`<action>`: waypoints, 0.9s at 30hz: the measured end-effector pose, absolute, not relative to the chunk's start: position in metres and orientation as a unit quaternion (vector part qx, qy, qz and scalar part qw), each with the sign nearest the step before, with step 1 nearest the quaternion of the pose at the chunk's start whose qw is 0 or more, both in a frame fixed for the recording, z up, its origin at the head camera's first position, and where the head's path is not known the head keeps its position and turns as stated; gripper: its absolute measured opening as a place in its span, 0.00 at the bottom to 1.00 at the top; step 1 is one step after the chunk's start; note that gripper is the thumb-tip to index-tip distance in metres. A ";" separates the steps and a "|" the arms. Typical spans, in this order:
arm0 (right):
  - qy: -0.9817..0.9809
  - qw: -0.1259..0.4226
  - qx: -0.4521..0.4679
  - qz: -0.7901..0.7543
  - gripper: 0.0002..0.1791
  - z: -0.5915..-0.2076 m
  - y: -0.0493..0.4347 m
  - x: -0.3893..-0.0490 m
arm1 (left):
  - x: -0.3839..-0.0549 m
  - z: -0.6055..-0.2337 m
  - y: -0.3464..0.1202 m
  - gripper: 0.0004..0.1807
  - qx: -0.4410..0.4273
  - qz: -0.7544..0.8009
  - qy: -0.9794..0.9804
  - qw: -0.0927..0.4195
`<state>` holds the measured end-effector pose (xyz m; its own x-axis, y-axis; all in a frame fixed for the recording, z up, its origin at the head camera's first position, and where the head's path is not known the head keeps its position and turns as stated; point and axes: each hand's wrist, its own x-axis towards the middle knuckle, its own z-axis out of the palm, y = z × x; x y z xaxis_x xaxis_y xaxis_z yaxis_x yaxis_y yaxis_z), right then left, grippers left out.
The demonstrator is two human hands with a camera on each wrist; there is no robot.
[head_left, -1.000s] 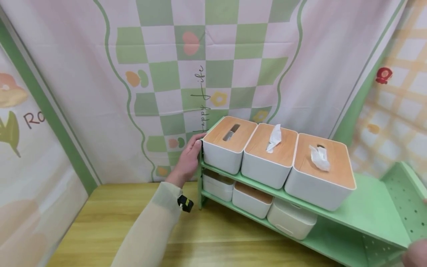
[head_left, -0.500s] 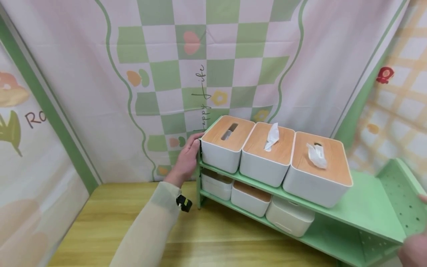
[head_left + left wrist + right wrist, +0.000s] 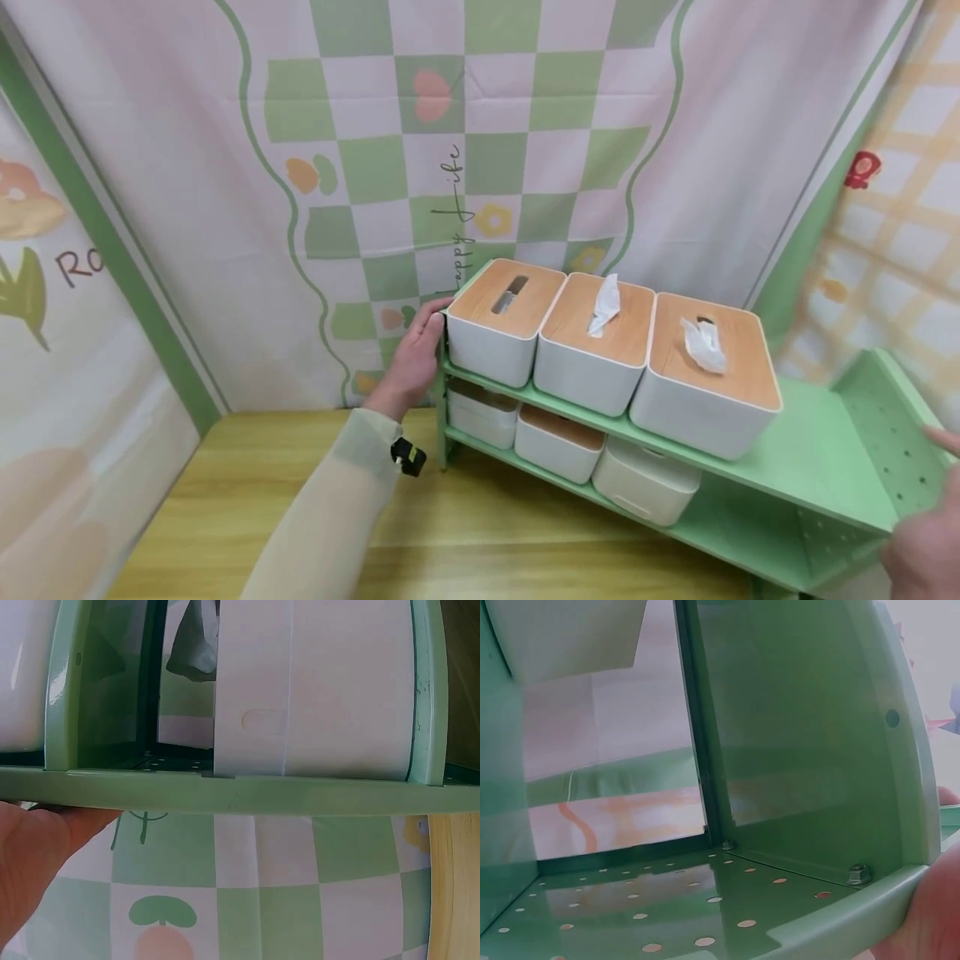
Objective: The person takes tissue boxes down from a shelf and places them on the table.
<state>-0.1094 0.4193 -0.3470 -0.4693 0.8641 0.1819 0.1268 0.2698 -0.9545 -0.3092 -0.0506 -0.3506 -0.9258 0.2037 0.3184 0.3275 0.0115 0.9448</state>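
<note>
A green two-tier shelf point(image 3: 817, 433) stands on the wooden table, with perforated end panels. My left hand point(image 3: 412, 358) lies against its left end panel, fingers extended along the outside. In the left wrist view the thumb side of this hand point(image 3: 34, 862) meets the green panel from outside. At the other end, my right hand point(image 3: 926, 542) is partly cut off by the frame, one finger extended against the right panel; in the right wrist view it is at the panel's outer edge. Three white tissue boxes with wood-look lids point(image 3: 592, 379) line the upper tier.
Three lower-tier boxes are white point(image 3: 483, 419), white with a wood-look lid point(image 3: 558, 447) and cream point(image 3: 645, 483). Tissues point(image 3: 606, 307) stick out of two upper boxes. The wooden tabletop point(image 3: 262, 492) spreads to the left and front. A checked curtain point(image 3: 360, 108) hangs behind.
The shelf with its boxes has shifted slightly left, its right end moving more than its left. Both hands have moved along with it, the right coming further into view.
</note>
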 end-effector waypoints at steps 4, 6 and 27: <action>-0.671 0.379 -0.320 0.551 0.22 -0.347 0.417 -0.112 | -0.310 -0.351 -0.054 0.22 -0.189 -0.677 -0.710 0.045; -0.655 0.380 -0.313 0.573 0.22 -0.347 0.416 -0.112 | -0.309 -0.351 -0.055 0.22 -0.186 -0.674 -0.713 0.043; -0.674 0.352 -0.320 0.565 0.21 -0.343 0.416 -0.128 | -0.301 -0.346 -0.069 0.23 -0.164 -0.661 -0.730 0.052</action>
